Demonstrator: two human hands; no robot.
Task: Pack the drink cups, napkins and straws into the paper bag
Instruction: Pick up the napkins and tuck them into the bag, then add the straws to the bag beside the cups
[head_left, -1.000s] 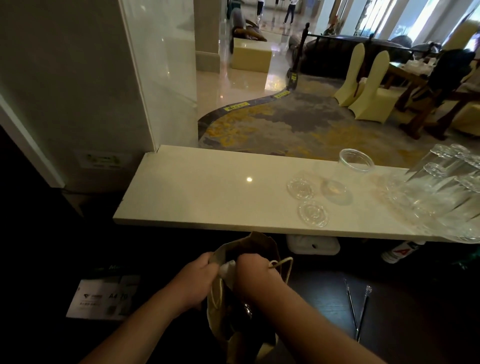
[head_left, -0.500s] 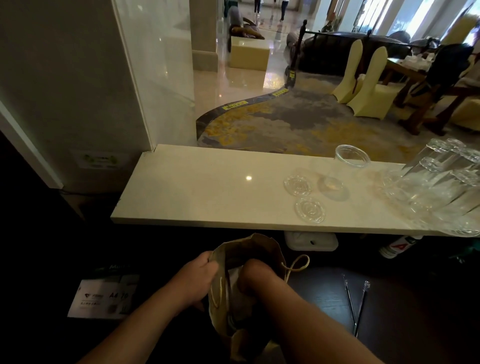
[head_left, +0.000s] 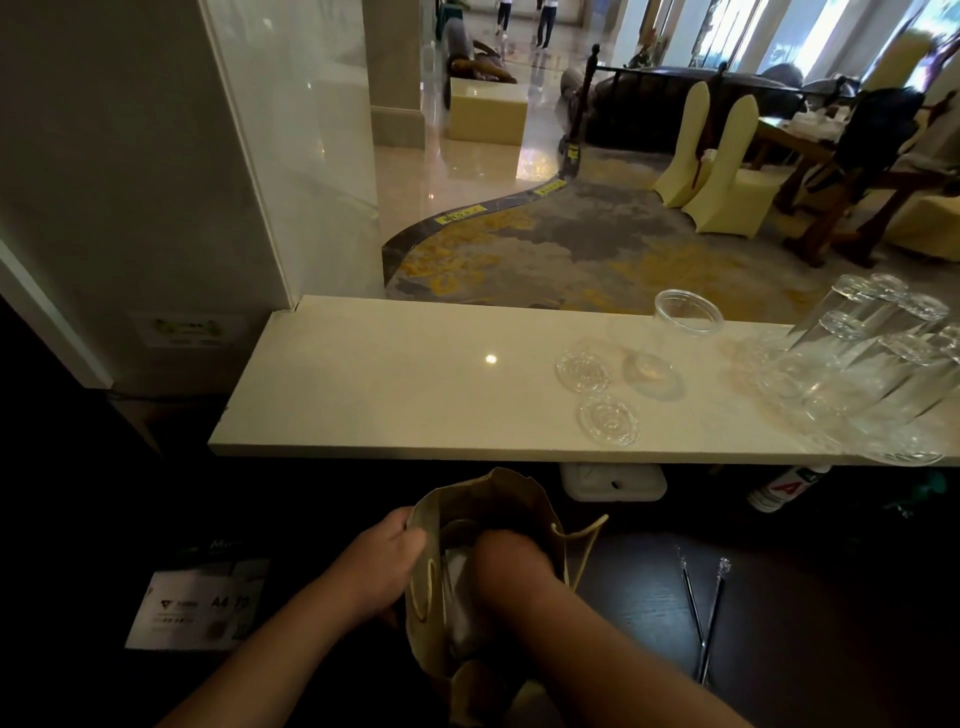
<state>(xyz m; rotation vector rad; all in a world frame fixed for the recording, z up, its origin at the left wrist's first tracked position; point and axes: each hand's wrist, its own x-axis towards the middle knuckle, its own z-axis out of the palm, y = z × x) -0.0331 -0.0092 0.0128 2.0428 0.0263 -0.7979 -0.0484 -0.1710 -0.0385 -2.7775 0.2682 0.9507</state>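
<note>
A brown paper bag (head_left: 498, 512) stands open on the dark table just below the counter edge. My left hand (head_left: 382, 564) grips the bag's left rim. My right hand (head_left: 511, 564) is pushed down inside the bag, and its fingers are hidden. Something pale (head_left: 457, 574) shows in the bag beside that hand. One clear plastic cup (head_left: 670, 338) stands on the cream counter (head_left: 389, 384), with two clear lids (head_left: 584, 371) (head_left: 610, 420) next to it. Two thin straws (head_left: 701, 608) lie on the dark table to the right of the bag.
Several upturned drinking glasses (head_left: 862, 374) crowd the counter's right end. A white container (head_left: 613, 480) and a labelled bottle (head_left: 784, 488) sit under the counter's front edge. A pack of A4 paper (head_left: 197, 605) lies at the left. A glass pane (head_left: 291, 156) stands behind the counter.
My right hand, which held a white item at the bag's mouth, has sunk deeper into the bag. My left hand has kept its grip on the rim.
</note>
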